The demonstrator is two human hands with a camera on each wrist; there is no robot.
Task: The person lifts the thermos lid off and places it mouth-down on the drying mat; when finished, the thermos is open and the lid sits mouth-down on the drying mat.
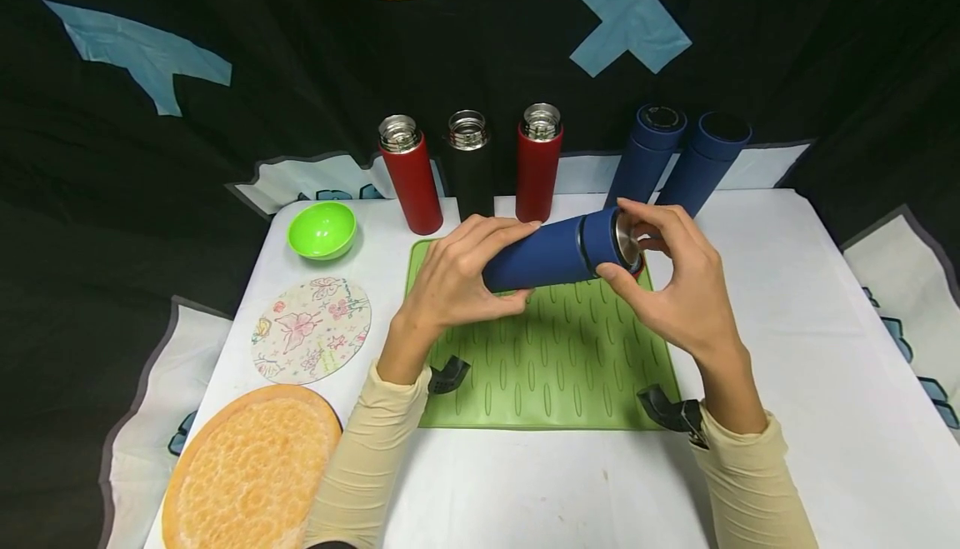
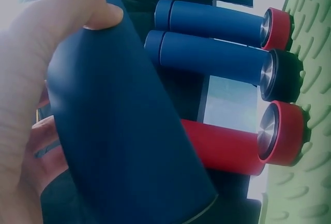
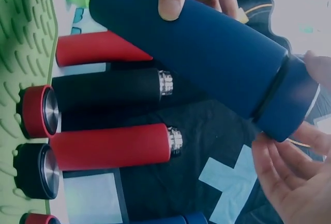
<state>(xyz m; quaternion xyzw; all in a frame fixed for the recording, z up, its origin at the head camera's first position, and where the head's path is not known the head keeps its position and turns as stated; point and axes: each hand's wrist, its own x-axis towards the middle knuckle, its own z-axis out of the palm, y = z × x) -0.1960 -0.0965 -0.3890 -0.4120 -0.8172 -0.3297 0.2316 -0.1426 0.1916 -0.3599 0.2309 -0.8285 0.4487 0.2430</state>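
Observation:
Above the green mat (image 1: 540, 366), a dark blue thermos bottle (image 1: 536, 253) is held nearly sideways, its capped end slightly higher and to the right. My left hand (image 1: 457, 278) grips its body near the base, thumb below and fingers over the top. At the other end my right hand (image 1: 686, 286) holds the blue cap (image 1: 598, 237) between thumb and fingertips. A narrow dark gap runs between cap and body. In the left wrist view a black lid (image 2: 287, 74) and two red lids (image 2: 290, 133) stand on the mat, mostly hidden by the bottle in the head view.
Behind the mat stand two lidless red bottles (image 1: 412, 187), a lidless black bottle (image 1: 472, 174) and two capped blue bottles (image 1: 645, 149). On the left are a green bowl (image 1: 322, 231), a round patterned mat (image 1: 311, 331) and a round tan board (image 1: 251, 474).

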